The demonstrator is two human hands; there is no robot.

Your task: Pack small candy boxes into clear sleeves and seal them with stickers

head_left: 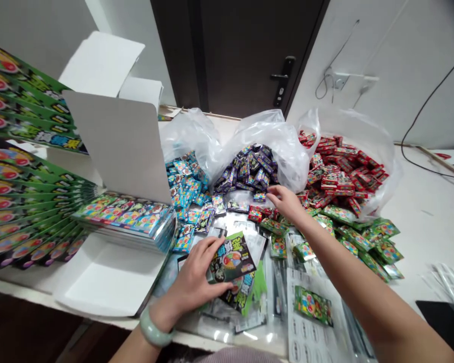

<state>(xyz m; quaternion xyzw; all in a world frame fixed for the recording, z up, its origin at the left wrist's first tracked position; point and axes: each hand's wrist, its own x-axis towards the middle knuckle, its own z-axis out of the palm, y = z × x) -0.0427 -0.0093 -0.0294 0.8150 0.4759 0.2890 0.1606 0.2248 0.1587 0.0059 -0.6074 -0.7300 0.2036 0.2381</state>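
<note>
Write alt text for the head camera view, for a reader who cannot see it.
A person's left hand holds a green packet over a table strewn with packets, and the right hand hovers near the piles. Behind, open plastic bags hold blue packets, purple packets and red packets, beside a white box and stacked green cards.

Right hand (285, 201) meets heaped packets (245, 171) in plastic bags (283, 141) straight ahead. Upright white carton lid (117, 143) rises up-left of the left hand (191, 282), gripping a green packet (232, 257). Free passage: white tabletop (431, 222) right of the spilled green packets (366, 242).
</note>
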